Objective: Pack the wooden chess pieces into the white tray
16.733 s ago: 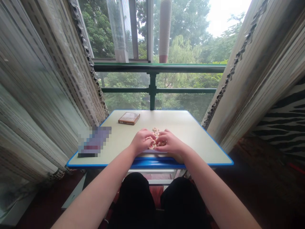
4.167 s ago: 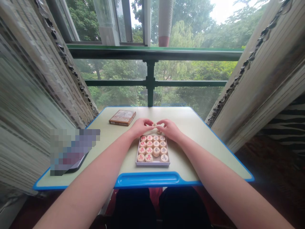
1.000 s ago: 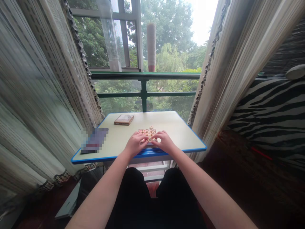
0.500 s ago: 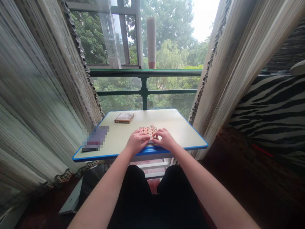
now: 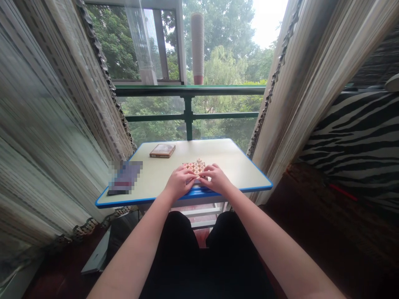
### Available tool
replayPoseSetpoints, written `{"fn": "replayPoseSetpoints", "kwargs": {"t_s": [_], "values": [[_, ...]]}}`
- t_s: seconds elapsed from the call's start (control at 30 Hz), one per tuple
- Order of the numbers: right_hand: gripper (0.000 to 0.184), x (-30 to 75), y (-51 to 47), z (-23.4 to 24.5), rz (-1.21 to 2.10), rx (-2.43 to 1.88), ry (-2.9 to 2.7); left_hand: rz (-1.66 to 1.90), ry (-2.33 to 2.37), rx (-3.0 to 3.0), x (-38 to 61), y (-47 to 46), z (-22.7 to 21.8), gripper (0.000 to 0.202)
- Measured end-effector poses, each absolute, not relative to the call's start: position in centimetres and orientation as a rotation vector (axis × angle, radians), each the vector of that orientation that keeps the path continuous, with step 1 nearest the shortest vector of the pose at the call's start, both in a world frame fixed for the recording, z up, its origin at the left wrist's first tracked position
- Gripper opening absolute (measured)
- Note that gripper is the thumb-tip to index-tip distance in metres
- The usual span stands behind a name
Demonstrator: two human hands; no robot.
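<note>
A shallow tray of round wooden chess pieces point(image 5: 194, 167) lies near the front edge of a cream table with a blue rim point(image 5: 243, 189). My left hand point(image 5: 179, 182) rests over the tray's near left part with its fingers curled down onto the pieces. My right hand point(image 5: 214, 177) sits over the near right part, fingertips bent onto the pieces beside the left hand's. One more piece point(image 5: 199, 160) stands just beyond the tray's far edge. What the fingers pinch, if anything, is too small to make out.
A flat brown box lid point(image 5: 162, 150) lies at the table's far left. A blurred flat object point(image 5: 124, 177) sits at the left edge. Curtains hang on both sides, a green railing point(image 5: 188, 90) runs behind, and a zebra-striped surface point(image 5: 355, 137) is at the right.
Over the last second my hands stayed on the near side of the tray while the view shifted slightly. Earlier, they were at the tray's far edge with a single piece.
</note>
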State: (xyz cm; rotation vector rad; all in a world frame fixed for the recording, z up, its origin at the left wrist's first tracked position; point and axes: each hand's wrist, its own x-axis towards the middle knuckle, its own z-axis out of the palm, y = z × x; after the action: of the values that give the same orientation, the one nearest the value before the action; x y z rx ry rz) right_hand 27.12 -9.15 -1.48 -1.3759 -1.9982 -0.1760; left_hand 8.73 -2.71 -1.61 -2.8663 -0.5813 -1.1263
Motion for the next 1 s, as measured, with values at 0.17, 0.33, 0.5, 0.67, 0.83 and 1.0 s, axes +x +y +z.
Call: {"fn": "replayPoseSetpoints", "kwargs": {"t_s": [0.17,0.33,0.5,0.67,0.83,1.0], "values": [[0.017,26.93,-9.59,-1.25,-0.232,-1.374,-2.037,-1.105,-0.6,-2.866,8.77,-3.06,-1.53,0.018],[0.02,26.88,-9.79,-1.22,-0.27,-1.362,-2.085,-1.076,-0.614,-2.853,8.81,-3.28,-1.46,0.018],[0.022,27.03,-9.59,-1.47,-0.275,-1.371,-2.092,-1.074,-0.613,-2.872,8.82,-3.41,-1.36,0.017],[0.02,26.98,-9.6,-1.37,-0.28,-1.373,-2.12,-1.063,-0.615,-2.879,8.83,-3.46,-1.31,0.018],[0.022,26.92,-9.69,-1.19,-0.302,-1.38,-2.148,-1.102,-0.642,-2.864,8.94,-3.33,-1.47,0.017],[0.023,26.8,-9.7,-1.13,-0.329,-1.39,-2.172,-1.068,-0.673,-2.85,9.03,-3.33,-1.52,0.017]]}}
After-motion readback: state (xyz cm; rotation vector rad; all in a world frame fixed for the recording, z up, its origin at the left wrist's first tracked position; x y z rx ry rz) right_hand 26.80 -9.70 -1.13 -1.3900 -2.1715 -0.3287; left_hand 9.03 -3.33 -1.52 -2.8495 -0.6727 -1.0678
